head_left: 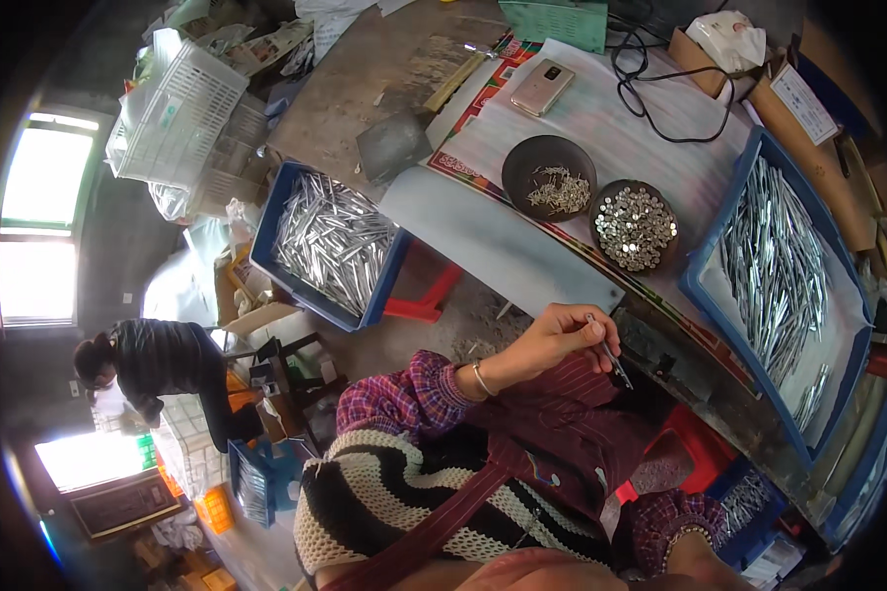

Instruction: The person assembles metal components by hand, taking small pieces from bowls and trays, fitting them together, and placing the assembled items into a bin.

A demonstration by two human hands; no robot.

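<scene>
My left hand point(567, 340) is above my lap by the bench's front edge, fingers closed on a slim silver metal piece point(611, 357) that points down and right. Of my right hand point(698, 559), only the part near the bracelet shows at the lower edge; its fingers are hidden. On the bench beyond my left hand, a dark bowl point(522, 160) has small metal pins point(562, 189) in it. Beside it stands a dish heaped with small, shiny round metal parts point(636, 227).
Slim silver pieces fill a blue bin point(396, 281) at left and a larger blue tray point(744, 360) at right. A phone point(543, 87) and a black cable point(665, 133) lie farther back. Red stools point(695, 448) stand below. At far left, a person point(168, 364) bends over.
</scene>
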